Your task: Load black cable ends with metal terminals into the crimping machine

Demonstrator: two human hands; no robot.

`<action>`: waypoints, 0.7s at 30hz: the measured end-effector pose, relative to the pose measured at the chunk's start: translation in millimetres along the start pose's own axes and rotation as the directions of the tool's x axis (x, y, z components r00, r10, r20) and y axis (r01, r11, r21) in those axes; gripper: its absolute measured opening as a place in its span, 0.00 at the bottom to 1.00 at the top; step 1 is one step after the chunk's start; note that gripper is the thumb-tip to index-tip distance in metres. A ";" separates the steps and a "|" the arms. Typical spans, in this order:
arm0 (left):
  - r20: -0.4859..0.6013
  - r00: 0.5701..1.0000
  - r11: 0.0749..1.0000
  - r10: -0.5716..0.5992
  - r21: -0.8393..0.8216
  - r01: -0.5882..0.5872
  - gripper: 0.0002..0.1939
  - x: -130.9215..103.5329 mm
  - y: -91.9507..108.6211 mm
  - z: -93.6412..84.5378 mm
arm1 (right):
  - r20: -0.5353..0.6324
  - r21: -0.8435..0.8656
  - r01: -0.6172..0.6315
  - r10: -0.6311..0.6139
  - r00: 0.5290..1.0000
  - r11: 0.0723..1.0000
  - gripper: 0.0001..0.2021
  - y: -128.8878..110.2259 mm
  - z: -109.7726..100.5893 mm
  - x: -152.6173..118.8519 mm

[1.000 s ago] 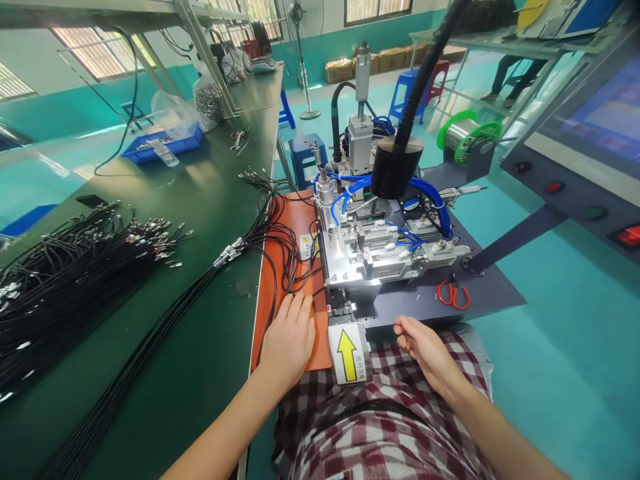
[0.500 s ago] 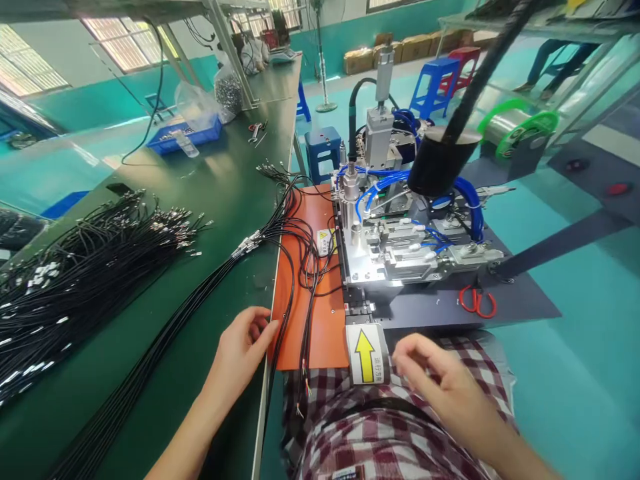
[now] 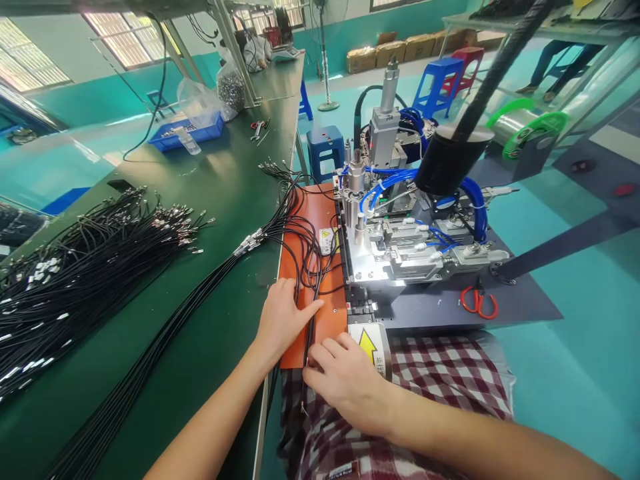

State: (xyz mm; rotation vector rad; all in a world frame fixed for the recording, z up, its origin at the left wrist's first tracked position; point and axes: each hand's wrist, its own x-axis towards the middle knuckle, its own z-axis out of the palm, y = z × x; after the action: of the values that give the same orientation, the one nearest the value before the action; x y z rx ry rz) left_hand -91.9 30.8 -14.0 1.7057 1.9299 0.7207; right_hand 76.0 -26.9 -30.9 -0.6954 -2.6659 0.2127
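Observation:
Thin black cables trail over an orange board; their stripped ends hang past its near edge, over my lap. My left hand rests on the board's left side, across the cables, with the thumb stretched out to the right and apart from the fingers; the fingertips are partly hidden. Just nearer to me, my right hand has its fingers closed round the cables close to their loose ends. It partly covers a white label with a yellow arrow. A bundle of cables joins from the green table.
A machine with metal cylinders and blue hoses stands right of the board. Red-handled snips lie on its base. A large heap of cables covers the left of the green table. A blue tray sits farther back.
My left hand has moved right and forward onto the cables. My right hand has come left from beside the arrow label and closed on the cable ends.

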 end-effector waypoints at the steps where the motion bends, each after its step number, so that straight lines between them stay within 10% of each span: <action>1: 0.017 1.000 0.999 -0.005 -0.045 0.006 0.14 4.1 0.8 2.5 | -0.055 0.008 0.011 -0.011 0.998 1.000 0.05 2.1 1.2 -0.5; 9: 0.293 0.955 0.825 -0.055 -0.525 0.209 0.17 4.3 10.2 -10.7 | -0.453 0.276 0.086 0.050 0.890 0.957 0.10 27.4 -28.2 -20.5; 17: 0.263 0.965 0.670 -0.024 -0.712 0.211 0.12 -12.1 32.6 -25.1 | -0.485 0.584 0.069 0.279 0.829 0.809 0.17 27.4 -87.8 -66.5; 21: 0.310 0.951 0.662 0.006 -0.714 0.228 0.12 -23.0 28.8 -18.3 | -0.535 0.647 0.021 0.434 0.724 0.762 0.17 19.3 -95.7 -87.0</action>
State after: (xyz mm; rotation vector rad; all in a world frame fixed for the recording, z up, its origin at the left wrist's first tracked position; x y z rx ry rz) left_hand -79.4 9.1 18.6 1.0740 1.2410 0.9766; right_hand 192.4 -48.5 24.7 -0.6890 -1.6556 0.7232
